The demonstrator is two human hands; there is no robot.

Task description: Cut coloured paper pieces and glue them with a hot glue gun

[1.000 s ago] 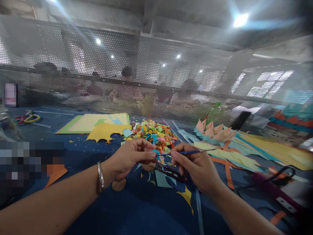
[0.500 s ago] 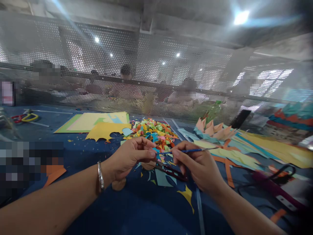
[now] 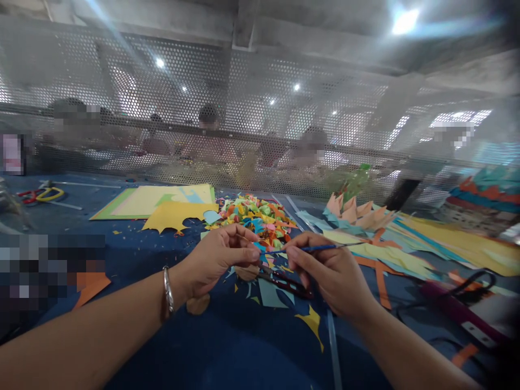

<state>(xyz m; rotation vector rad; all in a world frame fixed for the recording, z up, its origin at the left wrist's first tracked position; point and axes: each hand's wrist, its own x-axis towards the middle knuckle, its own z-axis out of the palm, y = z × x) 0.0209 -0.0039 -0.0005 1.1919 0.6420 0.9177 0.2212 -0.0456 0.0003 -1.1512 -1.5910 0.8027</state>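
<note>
Pinched between thumb and fingers of my right hand is a slim blue rod with a thin, pointed tip at its right end. Its left end reaches the pinched fingertips of my left hand, which wears a silver bangle. Both hands are closed and level, a short gap apart above the blue table. Under them lie a dark red slotted tool, a light blue paper scrap and a brown round piece. A second brown round piece is partly hidden by my left hand.
A heap of colourful paper scraps lies beyond my hands. Paper sheets and scissors are at left. On the right are folded peach paper points, paper strips and a purple power strip. A perforated screen stands behind.
Almost nothing differs. Both hands keep their pinch on the blue rod in nearly the same place, and the view has shifted very slightly.
</note>
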